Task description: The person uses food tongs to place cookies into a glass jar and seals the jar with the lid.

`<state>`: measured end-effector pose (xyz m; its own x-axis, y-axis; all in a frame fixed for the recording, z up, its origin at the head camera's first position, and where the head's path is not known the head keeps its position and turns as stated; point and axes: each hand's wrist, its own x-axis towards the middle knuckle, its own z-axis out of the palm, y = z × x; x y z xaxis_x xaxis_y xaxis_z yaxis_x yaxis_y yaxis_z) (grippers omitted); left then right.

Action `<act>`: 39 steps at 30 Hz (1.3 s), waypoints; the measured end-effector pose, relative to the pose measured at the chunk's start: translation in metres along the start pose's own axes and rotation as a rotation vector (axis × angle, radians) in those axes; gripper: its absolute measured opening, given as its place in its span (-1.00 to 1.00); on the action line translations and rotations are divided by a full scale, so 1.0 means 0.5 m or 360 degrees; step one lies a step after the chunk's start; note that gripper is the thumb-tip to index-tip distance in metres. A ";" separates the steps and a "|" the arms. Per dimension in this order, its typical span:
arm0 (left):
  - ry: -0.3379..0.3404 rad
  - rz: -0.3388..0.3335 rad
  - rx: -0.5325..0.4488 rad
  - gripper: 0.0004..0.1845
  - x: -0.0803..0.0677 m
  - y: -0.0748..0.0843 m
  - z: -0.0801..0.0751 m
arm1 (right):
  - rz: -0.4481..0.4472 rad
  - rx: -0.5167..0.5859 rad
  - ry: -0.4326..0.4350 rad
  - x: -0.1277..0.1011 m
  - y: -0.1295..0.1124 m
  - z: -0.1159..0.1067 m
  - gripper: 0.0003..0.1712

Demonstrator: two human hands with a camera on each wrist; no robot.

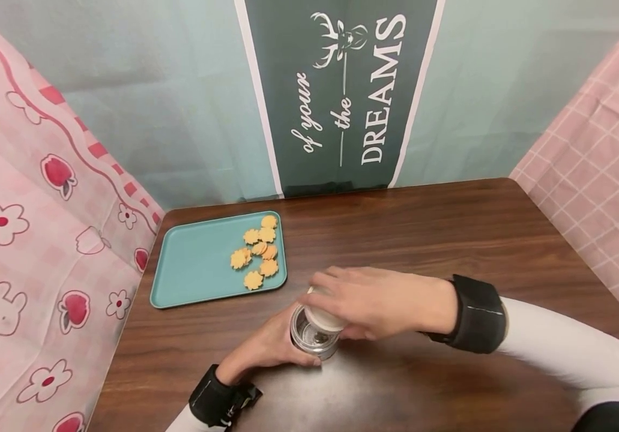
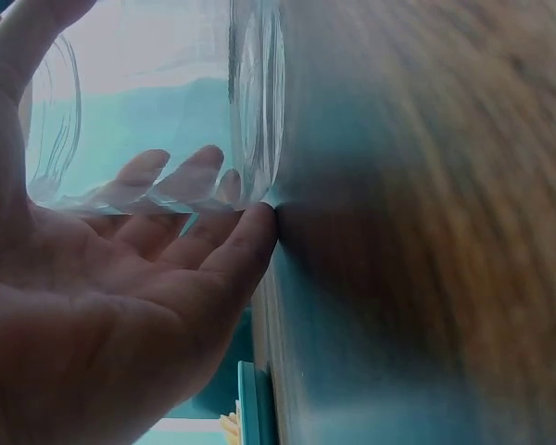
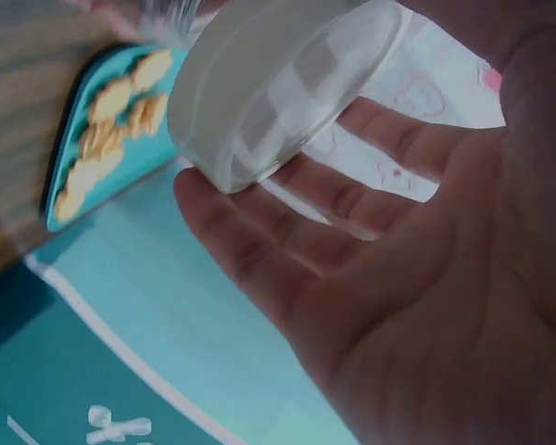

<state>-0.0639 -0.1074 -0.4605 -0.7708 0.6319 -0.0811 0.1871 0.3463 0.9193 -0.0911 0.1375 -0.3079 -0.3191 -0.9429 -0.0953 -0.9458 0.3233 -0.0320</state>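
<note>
A clear glass jar stands on the brown wooden table, and nothing shows inside it. My left hand grips it from the near left, fingers curled round its wall. The left wrist view shows the jar against my left hand's palm. My right hand holds a white round lid by its rim, tilted just above the jar's mouth, which shows partly uncovered. In the right wrist view the lid sits at the fingertips of my right hand.
A teal tray lies at the back left of the table with several flower-shaped orange biscuits on its right side. Pink patterned cloth hangs on both sides and a green banner at the back.
</note>
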 end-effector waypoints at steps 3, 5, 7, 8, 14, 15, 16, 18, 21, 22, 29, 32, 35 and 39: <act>0.0012 0.0017 -0.0019 0.09 0.001 -0.001 0.001 | 0.0105 0.0020 0.0049 -0.023 0.011 -0.003 -0.10; 0.0021 0.0024 -0.0017 0.07 0.000 -0.001 0.001 | 0.0154 -0.0015 0.0086 -0.038 0.016 0.001 -0.11; 0.0030 0.0025 -0.0004 0.05 0.000 -0.001 0.000 | 0.0195 -0.0042 0.0108 -0.052 0.019 0.008 -0.11; 0.0033 0.0025 0.0001 0.05 0.000 -0.001 0.000 | 0.0216 -0.0052 0.0113 -0.058 0.020 0.012 -0.12; 0.0046 0.0029 0.0020 0.02 0.000 -0.001 -0.003 | 0.0354 0.0031 0.0176 -0.088 0.021 0.044 -0.12; 0.0048 0.0028 0.0023 0.02 -0.001 -0.002 -0.003 | 0.0369 0.0047 0.0185 -0.092 0.021 0.050 -0.12; 0.0048 0.0026 0.0030 0.02 -0.001 -0.002 -0.004 | 0.0378 0.0047 0.0185 -0.095 0.020 0.057 -0.12; 0.0050 0.0023 0.0036 0.02 -0.003 -0.003 -0.004 | 0.0380 0.0048 0.0176 -0.102 0.018 0.069 -0.11; 0.0055 0.0026 0.0055 0.01 -0.003 -0.003 -0.004 | 0.0366 0.0041 0.0150 -0.112 0.012 0.089 -0.11; 0.0054 0.0029 0.0060 0.01 -0.003 -0.003 -0.003 | 0.0360 0.0046 0.0139 -0.115 0.009 0.097 -0.11; 0.0061 0.0048 0.0104 0.01 -0.001 0.001 -0.001 | 0.0370 0.0115 0.0046 -0.130 -0.017 0.152 -0.10; 0.0060 0.0054 0.0107 0.01 0.000 0.002 0.000 | 0.0346 0.0096 0.0063 -0.134 -0.029 0.175 -0.10; 0.0054 0.0064 0.0079 0.00 -0.001 0.002 -0.001 | 0.0318 0.0067 0.0108 -0.137 -0.041 0.194 -0.09; 0.0056 0.0063 0.0061 -0.01 0.000 0.002 -0.001 | 0.0323 0.0046 0.0137 -0.139 -0.050 0.208 -0.07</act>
<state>-0.0639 -0.1074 -0.4594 -0.7831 0.6211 -0.0305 0.2410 0.3482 0.9059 -0.0387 0.2033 -0.4041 -0.5080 -0.8611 -0.0175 -0.8598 0.5083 -0.0494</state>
